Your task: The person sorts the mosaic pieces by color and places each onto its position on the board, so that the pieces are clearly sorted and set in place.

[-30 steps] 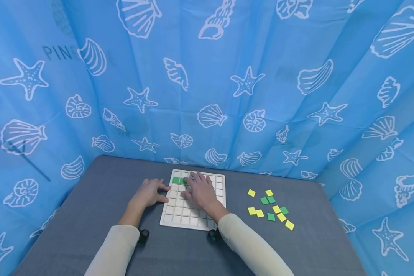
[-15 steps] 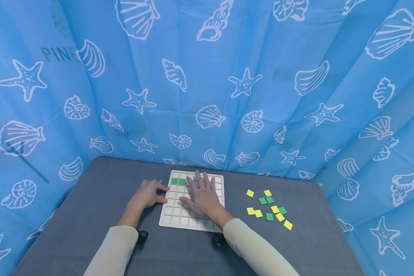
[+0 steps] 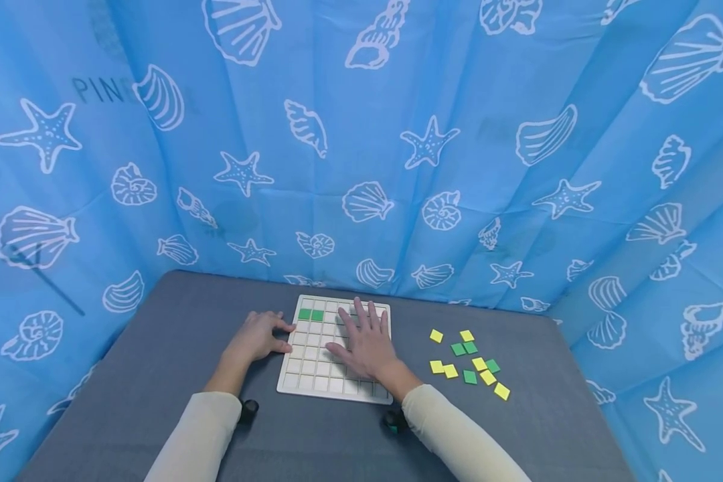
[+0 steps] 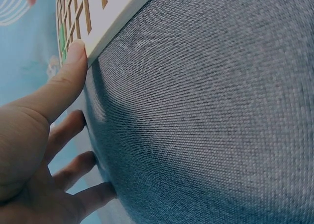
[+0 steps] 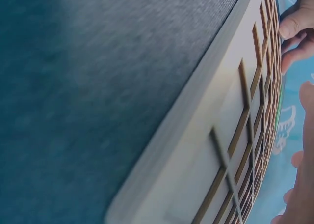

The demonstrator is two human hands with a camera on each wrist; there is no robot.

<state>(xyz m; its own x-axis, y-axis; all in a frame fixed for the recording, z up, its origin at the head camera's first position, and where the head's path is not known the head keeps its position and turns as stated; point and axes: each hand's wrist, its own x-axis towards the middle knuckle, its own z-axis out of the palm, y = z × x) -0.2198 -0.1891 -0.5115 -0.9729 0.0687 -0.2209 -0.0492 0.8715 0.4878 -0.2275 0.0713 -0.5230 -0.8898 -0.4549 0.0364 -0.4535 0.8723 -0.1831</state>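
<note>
A white grid board lies on the grey table, and two green square tiles sit side by side in its second row at the left. My left hand touches the board's left edge with thumb and index finger. In the left wrist view, the thumb rests against the board's rim, while the other fingers are bent loosely over the cloth. My right hand is spread over the right half of the board with fingers extended, holding nothing visible. It hides several cells there.
To the board's right, several loose yellow tiles and green tiles are scattered on the grey cloth. A blue curtain with white shell prints hangs behind the table and on both sides.
My right hand has moved right across the board and its fingers have spread, uncovering the second green tile fully. My left hand has stayed at the board's left edge.
</note>
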